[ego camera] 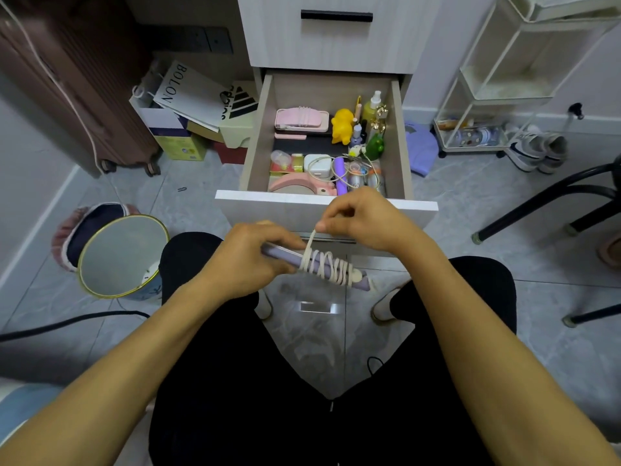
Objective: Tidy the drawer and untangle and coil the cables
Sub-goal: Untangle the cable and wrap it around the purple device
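My left hand [248, 260] grips a flat lavender device [359, 283] in front of the open drawer [326, 200]. A white cable [327, 268] is wound around the device in several turns. My right hand [363, 218] pinches the cable's free end just above the windings. Inside the drawer lie a white charger with a loose cable [318, 166], a purple stick [340, 174], a pink case [301, 119], a yellow toy [342, 125] and several small bottles.
A round bin [100, 284] stands on the floor at my left knee. Boxes and paper bags [188, 105] sit left of the cabinet, next to a brown suitcase [67, 95]. A white wire trolley [487, 95], shoes [537, 149] and black chair legs [544, 206] are to the right.
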